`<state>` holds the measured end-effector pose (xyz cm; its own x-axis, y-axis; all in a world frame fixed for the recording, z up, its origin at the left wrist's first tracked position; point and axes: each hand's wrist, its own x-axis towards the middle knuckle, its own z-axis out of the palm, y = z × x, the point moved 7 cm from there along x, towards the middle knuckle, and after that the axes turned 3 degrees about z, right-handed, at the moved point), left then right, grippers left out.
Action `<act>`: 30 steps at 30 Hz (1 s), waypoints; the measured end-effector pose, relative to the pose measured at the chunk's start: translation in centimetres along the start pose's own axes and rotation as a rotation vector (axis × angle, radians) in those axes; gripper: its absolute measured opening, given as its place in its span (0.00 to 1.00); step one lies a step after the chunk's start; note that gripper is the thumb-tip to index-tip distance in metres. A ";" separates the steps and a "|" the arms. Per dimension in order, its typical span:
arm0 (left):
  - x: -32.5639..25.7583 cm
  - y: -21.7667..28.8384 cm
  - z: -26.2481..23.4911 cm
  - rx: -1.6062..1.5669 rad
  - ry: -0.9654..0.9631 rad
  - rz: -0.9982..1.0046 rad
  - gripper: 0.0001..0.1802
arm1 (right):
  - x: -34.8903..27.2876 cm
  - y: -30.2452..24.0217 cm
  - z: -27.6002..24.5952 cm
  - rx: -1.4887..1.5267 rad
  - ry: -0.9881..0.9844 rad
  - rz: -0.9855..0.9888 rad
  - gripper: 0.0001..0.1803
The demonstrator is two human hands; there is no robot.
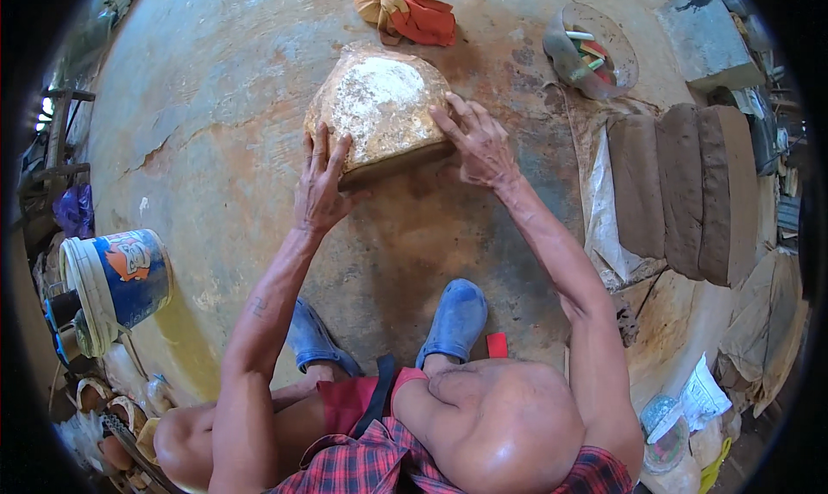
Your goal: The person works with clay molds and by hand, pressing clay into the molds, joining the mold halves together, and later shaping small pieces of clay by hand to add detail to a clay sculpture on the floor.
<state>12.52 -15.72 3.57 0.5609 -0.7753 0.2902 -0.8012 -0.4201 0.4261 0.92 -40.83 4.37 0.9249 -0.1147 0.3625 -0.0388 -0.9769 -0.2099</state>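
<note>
A heavy-looking, rough stone-like block sits on the floor in front of me, its top dusted with white powder. My left hand grips its near left corner, with the fingers on the upper edge and the thumb lower down. At the near right corner my right hand holds the block too, fingertips resting on the top edge. The underside of the block and part of both thumbs' contact are hidden.
An orange-red cloth bundle lies beyond the block. Far right, a shallow bowl holds small coloured pieces. Brown, clay-like slabs stand on a sheet at right, below a grey block. A white-and-blue bucket is at left.
</note>
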 end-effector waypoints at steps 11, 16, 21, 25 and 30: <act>0.5 0.4 -0.1 0.106 0.069 0.086 0.58 | 0.4 -0.8 0.4 -0.003 0.111 -0.031 0.41; 0.3 2.5 0.4 0.246 -0.032 0.047 0.58 | 0.0 -1.9 0.9 -0.167 0.126 -0.040 0.37; 0.1 2.2 0.7 0.259 -0.009 0.088 0.60 | -0.6 -1.8 1.1 -0.053 0.122 -0.010 0.47; 0.6 3.3 0.5 0.249 -0.038 0.025 0.60 | -0.5 -2.3 0.8 -0.197 0.138 -0.056 0.35; 2.1 5.0 1.1 0.309 -0.020 0.063 0.58 | 0.1 -2.3 1.2 -0.130 0.185 -0.054 0.32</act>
<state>9.50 -19.94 5.36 0.5066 -0.8123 0.2891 -0.8613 -0.4922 0.1265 1.59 -38.34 3.79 0.8422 -0.0806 0.5331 -0.0501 -0.9962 -0.0714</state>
